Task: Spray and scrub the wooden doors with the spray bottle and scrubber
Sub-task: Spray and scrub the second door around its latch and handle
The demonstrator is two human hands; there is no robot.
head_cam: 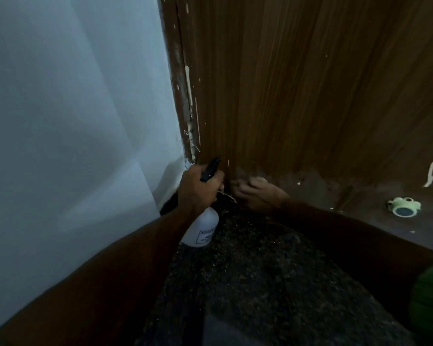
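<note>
From where I watch, the left hand (198,188) is wrapped around the neck of the spray bottle (202,231), its black nozzle (210,169) poking out above the knuckles and aimed at the wooden door (298,96) just ahead. The right hand (258,193) sits just beside it, low against the worn foot of the door; it is blurred, so I cannot tell whether its fingers are curled on the scrubber or simply pressing, and I cannot make out the scrubber itself. My worry is that the two hands are crowded together: a squirt from that nozzle, judged from its angle, could land on the right hand's knuckles rather than the wood. The bottle hangs below the left hand's grip, close to the dark speckled floor (260,270), and could knock it if the wrist drops. Left of the left hand the white wall (73,108) and the chipped door frame (183,96) are near enough to catch overspray, and hard scrubbing there might lift more flaking paint. Well off to the right of the right hand a small pale green object (404,207) sits low by the door, out of the way for now.
</note>
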